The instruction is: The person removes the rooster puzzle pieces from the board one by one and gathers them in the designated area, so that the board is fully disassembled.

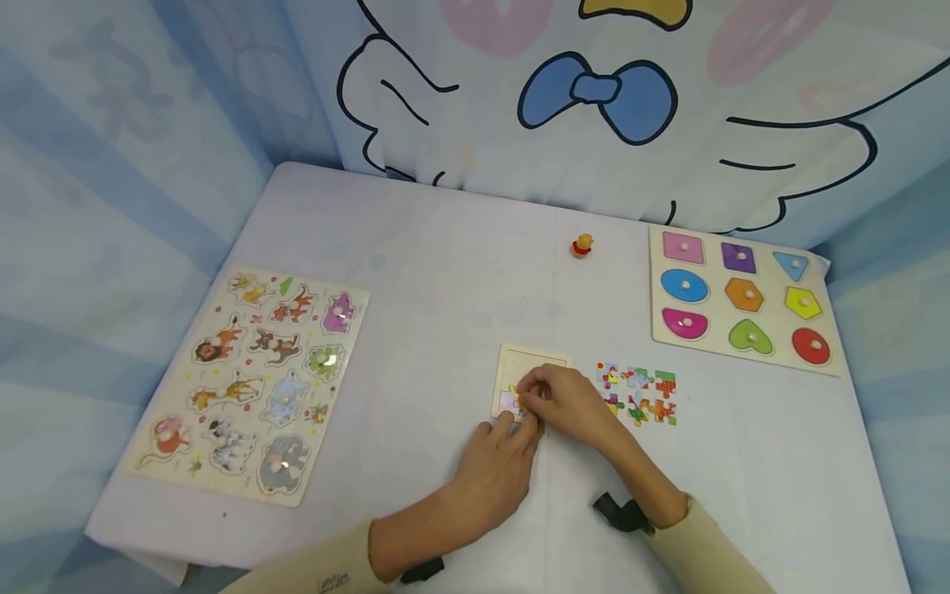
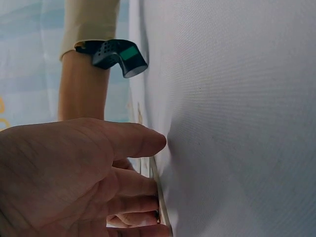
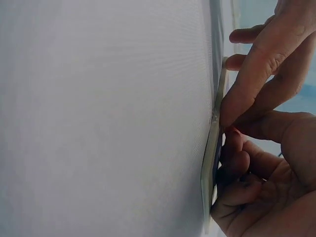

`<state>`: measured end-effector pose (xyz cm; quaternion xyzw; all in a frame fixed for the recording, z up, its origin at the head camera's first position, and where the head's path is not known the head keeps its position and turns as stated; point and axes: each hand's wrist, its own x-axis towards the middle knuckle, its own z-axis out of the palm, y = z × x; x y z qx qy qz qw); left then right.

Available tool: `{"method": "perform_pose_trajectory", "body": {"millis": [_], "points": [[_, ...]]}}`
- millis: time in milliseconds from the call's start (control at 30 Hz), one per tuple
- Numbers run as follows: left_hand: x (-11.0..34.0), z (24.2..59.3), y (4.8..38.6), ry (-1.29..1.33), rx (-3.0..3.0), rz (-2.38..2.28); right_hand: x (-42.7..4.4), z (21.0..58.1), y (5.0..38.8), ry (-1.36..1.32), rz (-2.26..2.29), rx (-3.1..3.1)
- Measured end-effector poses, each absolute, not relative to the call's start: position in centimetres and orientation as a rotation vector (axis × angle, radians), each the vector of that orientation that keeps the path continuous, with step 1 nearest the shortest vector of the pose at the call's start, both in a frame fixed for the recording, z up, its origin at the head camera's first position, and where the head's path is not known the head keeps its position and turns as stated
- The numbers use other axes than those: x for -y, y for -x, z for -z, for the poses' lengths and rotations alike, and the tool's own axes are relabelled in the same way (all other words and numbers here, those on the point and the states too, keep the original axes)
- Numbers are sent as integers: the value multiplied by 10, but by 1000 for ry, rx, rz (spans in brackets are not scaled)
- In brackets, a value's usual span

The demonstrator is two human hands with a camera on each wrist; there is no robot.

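A small pale wooden puzzle tray (image 1: 536, 351) lies at the table's middle, with a few jigsaw pieces (image 1: 508, 402) in its near left corner. My right hand (image 1: 570, 402) reaches over the tray from the right. Its thumb and index finger pinch a jigsaw piece there, mostly covered by the fingers. My left hand (image 1: 496, 469) lies at the near edge, its extended fingertips touching the tray and pieces. In the right wrist view, the fingers of both hands meet at the tray (image 3: 211, 163). The left wrist view shows my left palm (image 2: 74, 173) with straight fingers beside the tray's edge.
Several loose jigsaw pieces (image 1: 653, 398) lie right of the tray. An animal knob puzzle (image 1: 300, 276) lies at left, a shape knob puzzle (image 1: 712, 301) at far right. A small yellow-and-red figure (image 1: 582, 246) stands toward the back. Printed curtains (image 1: 475, 107) border the table (image 1: 438, 247).
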<state>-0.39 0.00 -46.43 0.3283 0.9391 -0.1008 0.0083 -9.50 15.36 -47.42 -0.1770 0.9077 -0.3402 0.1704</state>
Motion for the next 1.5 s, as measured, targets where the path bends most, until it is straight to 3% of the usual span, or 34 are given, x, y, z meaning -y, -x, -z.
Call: {"method": "perform_pose_trajectory", "body": {"millis": [1500], "points": [[0, 463, 5, -1007, -2937, 282, -138, 473, 91, 484, 774, -2661]]}}
